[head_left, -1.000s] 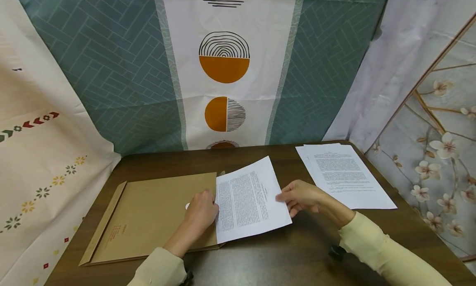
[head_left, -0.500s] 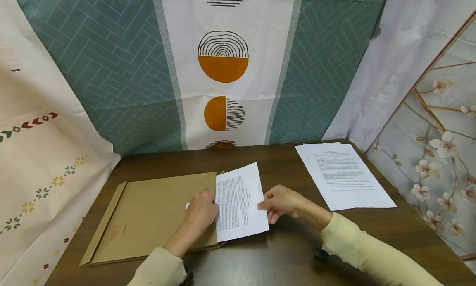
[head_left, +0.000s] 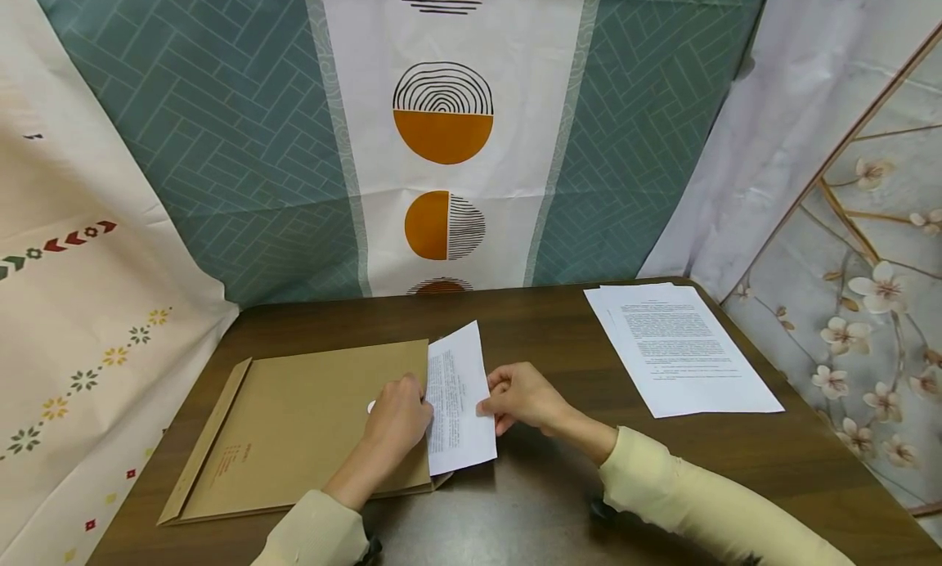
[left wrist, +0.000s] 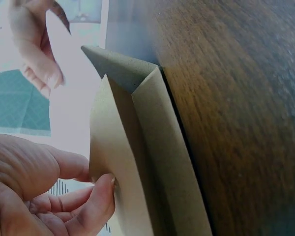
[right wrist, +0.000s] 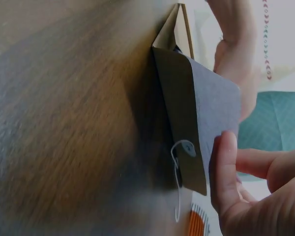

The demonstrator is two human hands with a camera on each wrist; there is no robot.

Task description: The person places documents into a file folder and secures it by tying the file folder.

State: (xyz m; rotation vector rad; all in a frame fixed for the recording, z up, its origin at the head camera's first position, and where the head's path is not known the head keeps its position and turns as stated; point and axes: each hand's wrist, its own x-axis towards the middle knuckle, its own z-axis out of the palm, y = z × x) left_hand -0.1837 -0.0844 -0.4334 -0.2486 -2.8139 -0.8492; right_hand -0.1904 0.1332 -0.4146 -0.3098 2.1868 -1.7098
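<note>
A brown kraft document envelope point(head_left: 309, 419) lies flat on the left half of the table, its mouth facing right. My left hand point(head_left: 397, 417) pinches the upper edge of that mouth, and in the left wrist view the envelope's pocket point(left wrist: 137, 132) gapes. Printed paper point(head_left: 459, 411) is partly inside the mouth, its outer part sticking out. My right hand point(head_left: 521, 398) pinches the paper's right edge between thumb and fingers. From the envelope flap point(right wrist: 179, 98) a white string point(right wrist: 177, 191) hangs beside a round button. How many sheets I hold, I cannot tell.
Several printed sheets point(head_left: 684, 349) lie in a loose stack at the table's back right. The dark wooden table point(head_left: 545, 509) ends at a patterned cloth point(head_left: 441, 141) behind, with more cloth hanging at both sides.
My right hand has moved left with the paper, and much less of it sticks out of the envelope. The left hand keeps its place on the envelope's edge.
</note>
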